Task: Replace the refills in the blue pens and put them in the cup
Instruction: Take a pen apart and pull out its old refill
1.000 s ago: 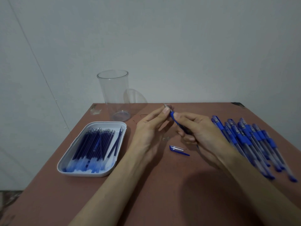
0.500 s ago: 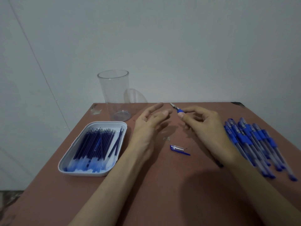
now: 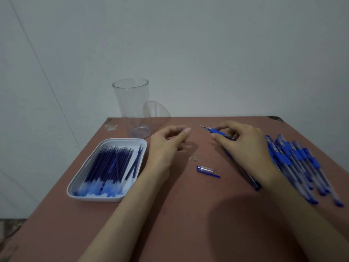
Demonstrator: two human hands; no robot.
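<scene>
Reddish-brown table (image 3: 179,205) w/ clear plastic cup (image 3: 132,106) at back, white tray (image 3: 120,141) of refills (image 3: 111,167) left, loose pen cap (image 3: 205,170) ctr, blue pens (image 3: 294,161) piled right.

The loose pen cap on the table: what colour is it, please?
The pen cap is blue and clear; head view.

Readable text: none.
Blue pens (image 3: 294,161), right of the cup (image 3: 132,108): nothing legible on barrels.
Refill tray (image 3: 98,197), before the cup: nothing legible.
</scene>
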